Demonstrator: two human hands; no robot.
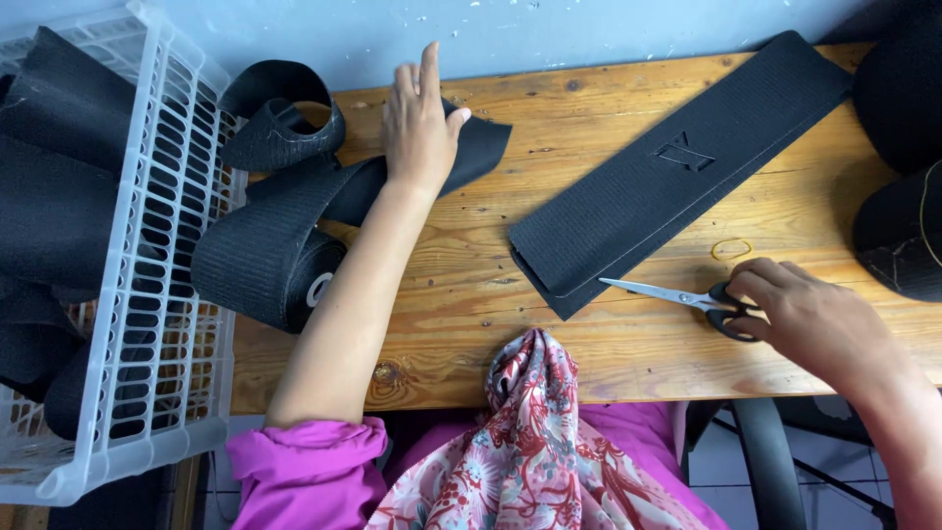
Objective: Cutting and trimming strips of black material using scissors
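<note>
My left hand (420, 123) lies flat, fingers apart, on the loose end of a wide black ribbed elastic band (265, 240) that unrolls from a roll at the table's left. My right hand (805, 314) grips the black handles of a pair of scissors (677, 294) lying on the wooden table (471, 294), blades shut and pointing left. The blade tips reach the near edge of a stack of long black ribbed strips (667, 177) that lies diagonally across the table's middle.
A white plastic lattice basket (147, 294) holding more black band stands at the left. Dark rounded items (898, 196) sit at the right edge. A rubber band (731, 248) lies near the scissors. A patterned scarf (530, 442) hangs at the front.
</note>
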